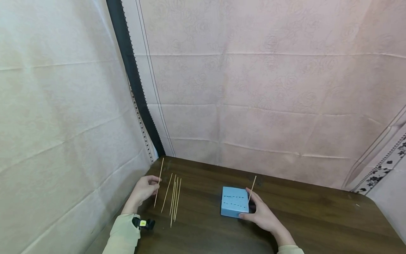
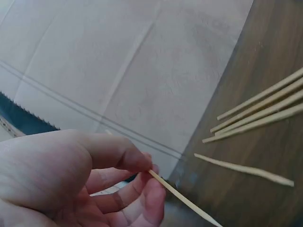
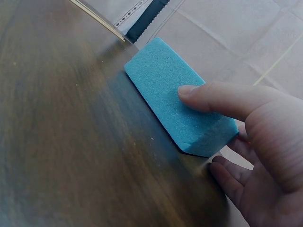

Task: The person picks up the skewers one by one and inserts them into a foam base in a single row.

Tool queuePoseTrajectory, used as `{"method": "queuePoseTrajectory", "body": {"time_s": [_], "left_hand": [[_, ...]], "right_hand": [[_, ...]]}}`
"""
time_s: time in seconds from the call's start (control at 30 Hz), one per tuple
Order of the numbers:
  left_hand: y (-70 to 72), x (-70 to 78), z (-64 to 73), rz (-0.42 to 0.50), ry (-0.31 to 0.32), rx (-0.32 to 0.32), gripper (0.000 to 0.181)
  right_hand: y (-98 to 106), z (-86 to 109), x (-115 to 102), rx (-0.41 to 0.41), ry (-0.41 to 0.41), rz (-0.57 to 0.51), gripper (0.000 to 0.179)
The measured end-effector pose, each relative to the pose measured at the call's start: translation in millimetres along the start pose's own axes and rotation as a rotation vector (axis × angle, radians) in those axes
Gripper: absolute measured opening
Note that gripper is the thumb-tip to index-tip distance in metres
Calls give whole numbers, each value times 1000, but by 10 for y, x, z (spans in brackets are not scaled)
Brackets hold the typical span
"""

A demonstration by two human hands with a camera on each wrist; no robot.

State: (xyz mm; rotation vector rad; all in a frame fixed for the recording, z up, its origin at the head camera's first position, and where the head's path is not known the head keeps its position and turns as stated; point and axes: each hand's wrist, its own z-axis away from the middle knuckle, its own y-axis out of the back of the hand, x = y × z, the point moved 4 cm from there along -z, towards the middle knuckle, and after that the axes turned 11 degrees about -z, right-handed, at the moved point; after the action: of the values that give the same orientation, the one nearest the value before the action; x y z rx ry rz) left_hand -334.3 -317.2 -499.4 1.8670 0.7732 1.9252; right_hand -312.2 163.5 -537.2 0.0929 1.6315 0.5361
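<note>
the two hands are well apart over the brown worktop (image 1: 203, 211). the left hand (image 1: 146, 189), near the far left corner, pinches a thin stick (image 1: 157, 194) between thumb and fingers. just to the right of it lies a single stick (image 1: 166, 193), and beside this one a group of four sticks (image 1: 174, 199), almost parallel, tips toward the far edge. the right hand (image 1: 262, 214) grips a blue block (image 1: 234, 201) at its right side, the thumb on the near face. this block is on the worktop, well apart from the left edge, with two rows of dark marks on top. another stick (image 1: 252, 188) rises at its right side; i cannot tell if it stands in the block.
</note>
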Motion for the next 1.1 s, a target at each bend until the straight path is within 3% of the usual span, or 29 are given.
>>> {"method": "queuePoseTrajectory", "body": {"time_s": [0.2,0.4,0.6,0.77,1.1], "left_hand": [[-3,227,23,23,-82,37,27],[-74,553,90,65,-195,44,22],[-247,855,163,125,-282,-11,22],[-424,1024,175,160,-329,-63,24],[-715,1162,240,217,-368,-156,28]], "right_hand": [[1,-10,14,-3,0,-2,112],[14,-10,4,-9,-2,-14,112],[24,11,-6,-13,-5,-23,111],[37,-19,-17,-12,8,-10,111],[11,-11,23,-1,-3,-24,112]]}}
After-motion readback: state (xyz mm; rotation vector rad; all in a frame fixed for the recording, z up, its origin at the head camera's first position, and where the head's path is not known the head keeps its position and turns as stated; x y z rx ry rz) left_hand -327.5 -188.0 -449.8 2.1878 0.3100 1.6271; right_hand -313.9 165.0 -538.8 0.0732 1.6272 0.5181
